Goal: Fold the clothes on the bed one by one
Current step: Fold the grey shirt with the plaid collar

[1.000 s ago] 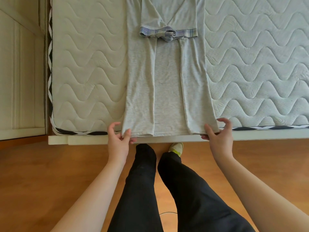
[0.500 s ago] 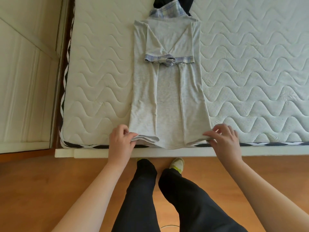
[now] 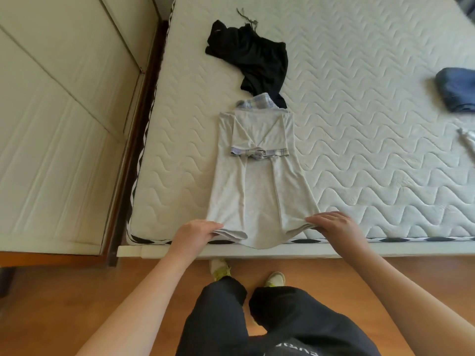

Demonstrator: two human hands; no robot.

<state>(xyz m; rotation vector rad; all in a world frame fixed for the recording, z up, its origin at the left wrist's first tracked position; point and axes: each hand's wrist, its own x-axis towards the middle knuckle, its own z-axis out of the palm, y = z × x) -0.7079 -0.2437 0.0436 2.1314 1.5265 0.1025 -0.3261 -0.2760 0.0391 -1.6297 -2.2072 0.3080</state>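
Observation:
A light grey shirt (image 3: pixel 257 186) with a plaid collar lies lengthwise on the white quilted mattress (image 3: pixel 359 150), its sides and sleeves folded inward into a long strip. My left hand (image 3: pixel 194 233) pinches the hem's left corner, lifted slightly off the bed edge. My right hand (image 3: pixel 336 227) grips the hem's right corner. The hem's middle sags over the mattress edge between them.
A crumpled black garment (image 3: pixel 254 57) lies beyond the shirt's collar. A folded dark blue garment (image 3: pixel 456 89) rests at the right edge, with a pale item (image 3: pixel 466 138) below it. A cream wardrobe (image 3: pixel 59 124) stands left of the bed. My legs stand on wooden floor (image 3: pixel 64 304).
Both hands have closed on the hem corners and raised them from the mattress edge. The camera has tilted up, bringing the black and blue garments into view.

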